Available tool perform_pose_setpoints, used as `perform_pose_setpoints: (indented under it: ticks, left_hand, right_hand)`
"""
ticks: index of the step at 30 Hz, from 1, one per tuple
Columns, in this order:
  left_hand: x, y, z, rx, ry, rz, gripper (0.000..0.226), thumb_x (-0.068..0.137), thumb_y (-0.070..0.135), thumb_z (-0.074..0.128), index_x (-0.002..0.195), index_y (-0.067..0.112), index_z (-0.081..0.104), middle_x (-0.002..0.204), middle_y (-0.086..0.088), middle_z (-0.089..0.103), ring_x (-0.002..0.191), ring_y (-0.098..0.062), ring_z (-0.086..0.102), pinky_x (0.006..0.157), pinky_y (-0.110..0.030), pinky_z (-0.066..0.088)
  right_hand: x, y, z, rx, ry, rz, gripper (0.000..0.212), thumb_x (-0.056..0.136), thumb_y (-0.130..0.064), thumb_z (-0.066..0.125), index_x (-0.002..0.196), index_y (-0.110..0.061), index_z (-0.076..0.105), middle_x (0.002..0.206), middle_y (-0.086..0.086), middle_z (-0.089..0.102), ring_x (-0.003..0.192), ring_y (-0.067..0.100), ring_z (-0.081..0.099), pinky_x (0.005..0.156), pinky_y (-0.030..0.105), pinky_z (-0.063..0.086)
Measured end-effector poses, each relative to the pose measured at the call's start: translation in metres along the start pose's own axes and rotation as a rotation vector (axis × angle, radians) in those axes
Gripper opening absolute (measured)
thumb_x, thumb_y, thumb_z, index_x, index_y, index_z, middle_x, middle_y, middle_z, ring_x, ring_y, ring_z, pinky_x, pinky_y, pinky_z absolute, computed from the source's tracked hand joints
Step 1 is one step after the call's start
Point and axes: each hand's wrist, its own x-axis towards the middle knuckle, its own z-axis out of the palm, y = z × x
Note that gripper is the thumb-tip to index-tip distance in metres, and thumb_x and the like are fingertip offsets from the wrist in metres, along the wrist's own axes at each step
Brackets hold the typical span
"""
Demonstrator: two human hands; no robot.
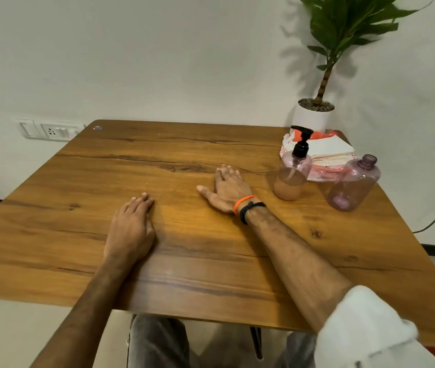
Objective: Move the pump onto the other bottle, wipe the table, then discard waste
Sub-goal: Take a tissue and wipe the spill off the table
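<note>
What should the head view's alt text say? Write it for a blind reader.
Both hands, left and right, rest flat on a wooden table. At right stand a pump bottle, an open bottle, folded cloths.

I see a wood-grain counter (pixel 158 160) with dark knot streaks and rounded corners. Both hands lie flat on it, palms down: left hand (pixel 131 229) near the front middle, right hand (pixel 228 189) further in, fingers (pixel 227 172) straight. At the far right: pink pump bottle (pixel 292 176) part full, and just right of it an uncapped pink bottle (pixel 353 185), apart. Behind them a stack of folded cloths (pixel 330 152) on a plastic bag (pixel 322 134), and a white plant pot (pixel 313 115) in the corner. Small sticker (pixel 97 127) at far left corner.
</note>
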Motion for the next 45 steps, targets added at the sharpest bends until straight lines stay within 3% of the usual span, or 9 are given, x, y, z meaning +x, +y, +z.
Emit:
perform_pose_setpoints:
  ticks: [4,7,9,14,22,30,35,41,45]
  left_hand:
    - [0.000,0.000,0.000,0.003,-0.001,-0.005,0.061,0.084,0.026,0.030,0.139,0.009,0.052,0.151,-0.011,0.044,0.141,-0.030,0.038,0.117,-0.044,0.028]
    - [-0.001,-0.001,0.000,-0.005,-0.005,0.002,0.061,0.085,0.026,0.030,0.139,0.008,0.051,0.151,-0.011,0.043,0.142,-0.030,0.037,0.118,-0.044,0.027]
    - [-0.001,-0.002,-0.002,-0.020,-0.017,0.011,0.061,0.086,0.027,0.029,0.141,0.008,0.050,0.152,-0.011,0.042,0.143,-0.029,0.035,0.119,-0.044,0.025]
    - [-0.002,0.002,-0.004,-0.023,-0.014,0.005,0.062,0.086,0.028,0.028,0.142,0.008,0.048,0.153,-0.011,0.040,0.143,-0.028,0.034,0.120,-0.042,0.023]
    - [-0.003,0.007,-0.005,0.000,-0.016,-0.013,0.062,0.086,0.026,0.028,0.142,0.008,0.047,0.154,-0.011,0.039,0.144,-0.029,0.032,0.120,-0.044,0.023]
    - [-0.001,0.007,-0.003,0.041,-0.004,-0.017,0.065,0.082,0.023,0.028,0.141,0.004,0.048,0.150,-0.015,0.045,0.141,-0.030,0.037,0.119,-0.043,0.025]
    - [-0.001,0.000,0.000,0.020,0.002,0.005,0.062,0.084,0.024,0.029,0.140,0.007,0.050,0.150,-0.013,0.045,0.141,-0.030,0.037,0.119,-0.043,0.026]
    - [-0.004,0.004,-0.004,0.002,-0.013,0.006,0.064,0.086,0.029,0.026,0.144,0.009,0.046,0.155,-0.010,0.038,0.144,-0.026,0.032,0.120,-0.042,0.022]
    - [-0.003,0.007,-0.005,0.012,-0.022,-0.010,0.065,0.085,0.028,0.026,0.144,0.009,0.045,0.155,-0.010,0.038,0.145,-0.026,0.031,0.120,-0.042,0.022]
  right_hand:
    - [-0.016,-0.041,0.027,-0.030,0.028,-0.201,0.102,0.085,-0.079,0.015,0.153,-0.003,0.006,0.163,0.014,0.002,0.151,0.025,0.001,0.123,0.039,-0.001]
    - [-0.019,-0.036,0.027,-0.030,0.034,-0.239,0.096,0.088,-0.076,0.009,0.154,-0.006,0.006,0.163,0.011,0.004,0.151,0.022,0.002,0.123,0.038,-0.001]
    - [-0.019,-0.019,0.021,-0.024,0.038,-0.192,0.093,0.090,-0.073,0.006,0.154,-0.006,0.007,0.163,0.010,0.004,0.151,0.021,0.003,0.123,0.039,0.000]
    - [-0.015,0.045,0.003,-0.015,0.053,0.126,0.095,0.090,-0.074,0.009,0.154,-0.003,0.003,0.163,0.013,-0.002,0.151,0.024,-0.002,0.123,0.041,-0.003]
    - [-0.001,0.021,0.006,-0.009,0.024,0.223,0.106,0.085,-0.079,0.011,0.152,0.003,0.001,0.162,0.018,-0.004,0.150,0.031,-0.005,0.122,0.043,-0.004]
    - [0.014,-0.090,0.021,-0.005,-0.005,-0.194,0.097,0.090,-0.073,0.007,0.152,0.001,0.012,0.163,0.014,0.007,0.151,0.025,0.003,0.122,0.044,0.001]
    - [0.015,-0.070,0.019,0.000,0.030,-0.315,0.082,0.096,-0.064,0.008,0.153,-0.006,0.015,0.163,0.008,0.012,0.150,0.019,0.008,0.123,0.038,0.002]
    - [0.019,0.026,0.002,-0.009,0.074,0.056,0.079,0.098,-0.059,0.009,0.153,-0.004,0.011,0.163,0.010,0.008,0.151,0.022,0.006,0.122,0.040,0.001]
    - [0.027,0.033,-0.007,0.036,0.004,0.177,0.087,0.094,-0.065,0.003,0.153,-0.002,0.007,0.163,0.013,0.002,0.151,0.025,0.002,0.122,0.042,-0.001]
